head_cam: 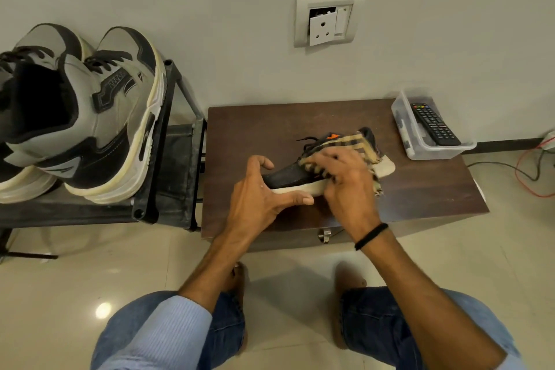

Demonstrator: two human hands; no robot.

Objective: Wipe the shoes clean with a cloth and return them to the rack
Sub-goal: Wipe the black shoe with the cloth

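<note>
One black lace-up shoe with a cream sole [287,173] lies on the dark brown wooden table [420,189]. The left hand [258,194] clamps its toe, thumb along the sole. The right hand [345,180] presses one tan-and-black checked cloth [359,144] against its side, fingers apparently curled into the fabric. Two grey-and-black high-top sneakers [90,117] sit on the black rack [168,159]. One clear plastic box [402,125] holds one black remote [435,125].

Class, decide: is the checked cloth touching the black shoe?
Touching. The head view shows the checked cloth draped over the black shoe, held there by the right hand.
</note>
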